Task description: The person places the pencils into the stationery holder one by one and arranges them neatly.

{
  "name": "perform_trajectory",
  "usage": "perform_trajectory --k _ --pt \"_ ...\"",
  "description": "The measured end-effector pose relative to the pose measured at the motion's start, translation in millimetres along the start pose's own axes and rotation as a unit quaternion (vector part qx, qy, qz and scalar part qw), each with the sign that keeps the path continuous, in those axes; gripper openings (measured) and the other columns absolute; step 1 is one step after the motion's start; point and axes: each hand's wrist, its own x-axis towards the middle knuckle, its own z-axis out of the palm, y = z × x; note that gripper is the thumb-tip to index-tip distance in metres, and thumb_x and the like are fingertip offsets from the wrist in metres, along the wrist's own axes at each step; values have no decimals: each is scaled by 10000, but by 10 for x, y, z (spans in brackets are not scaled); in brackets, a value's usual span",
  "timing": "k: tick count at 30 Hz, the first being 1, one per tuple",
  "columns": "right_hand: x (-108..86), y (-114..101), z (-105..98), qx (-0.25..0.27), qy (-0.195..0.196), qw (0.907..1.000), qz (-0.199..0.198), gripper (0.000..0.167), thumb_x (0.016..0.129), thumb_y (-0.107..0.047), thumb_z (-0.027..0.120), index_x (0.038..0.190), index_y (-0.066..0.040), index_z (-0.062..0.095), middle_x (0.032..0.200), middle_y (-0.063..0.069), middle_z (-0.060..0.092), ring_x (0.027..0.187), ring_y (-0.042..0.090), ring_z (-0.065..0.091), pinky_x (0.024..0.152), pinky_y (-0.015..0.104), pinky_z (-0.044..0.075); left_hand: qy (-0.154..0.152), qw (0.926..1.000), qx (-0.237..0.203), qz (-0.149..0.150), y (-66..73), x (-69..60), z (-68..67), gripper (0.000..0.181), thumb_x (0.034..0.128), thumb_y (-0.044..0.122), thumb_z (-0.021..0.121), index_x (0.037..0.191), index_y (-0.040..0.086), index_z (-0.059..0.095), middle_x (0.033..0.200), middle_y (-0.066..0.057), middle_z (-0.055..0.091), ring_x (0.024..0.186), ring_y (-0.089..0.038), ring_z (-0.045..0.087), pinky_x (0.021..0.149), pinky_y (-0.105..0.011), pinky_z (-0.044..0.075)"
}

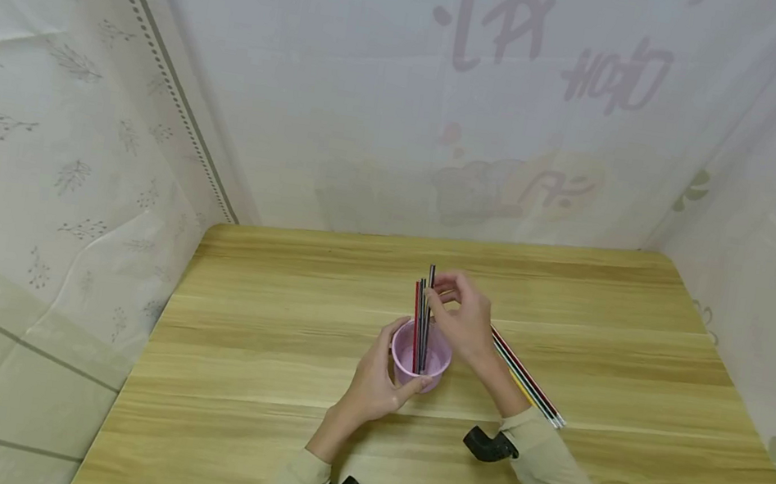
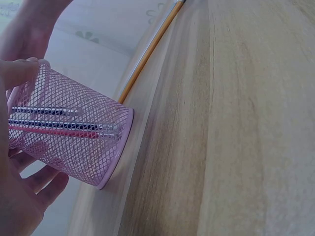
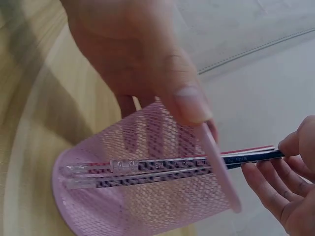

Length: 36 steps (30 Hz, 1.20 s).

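Observation:
My left hand (image 1: 372, 380) grips a pink mesh pen cup (image 2: 81, 142) by its side, with the thumb at the rim. The cup's base is close to the tabletop in the left wrist view; contact is hard to tell. Several pencils stand inside, among them a red pencil (image 1: 416, 312) and dark ones, their clear ends down. My right hand (image 1: 462, 319) is above the rim and pinches a dark pencil (image 1: 432, 273) near its upper end. Through the mesh in the right wrist view, that pencil's clear lower end (image 3: 124, 166) shows inside the cup, just above the bottom.
Behind my right wrist, several more pencils (image 1: 531, 386) lie side by side on the wooden table (image 1: 257, 323), red, dark and yellow. Pale printed curtains (image 1: 348, 104) stand along the table's back and sides. Black wrist mounts (image 1: 489, 445) are on both sleeves.

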Motion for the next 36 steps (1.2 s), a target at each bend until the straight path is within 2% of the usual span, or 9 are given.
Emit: perform_trajectory --k 14,20,28,36 --pt "-76 114 6 -426 2 9989 -173 196 936 -85 707 1110 -24 641 966 150 716 797 260 693 625 295 616 -78 9999 -39 -77 -17 -10 -4 937 802 296 821 1554 95 299 1488 -89 496 1310 -271 548 1068 -499 497" --pt "-76 142 14 -484 -127 9984 -263 207 920 -57 704 1102 9 631 952 160 712 803 265 705 634 228 605 -28 10000 -2 57 -18 -10 2 935 807 296 814 1548 49 301 1501 -105 489 1313 -281 548 1064 -509 497" --pt "-90 138 -32 -532 -78 9986 -20 213 912 -19 691 1107 43 632 955 164 712 830 270 707 674 224 609 -15 10000 -57 60 -34 2 13 939 793 286 823 1552 82 309 1496 -76 498 1314 -254 548 1077 -489 493" --pt "-111 176 -203 -489 140 9982 313 196 940 -39 667 1115 42 637 976 174 706 852 271 693 674 180 584 44 10000 -73 40 -34 -3 18 945 772 277 849 1544 124 326 1470 -67 523 1309 -235 551 1104 -475 475"
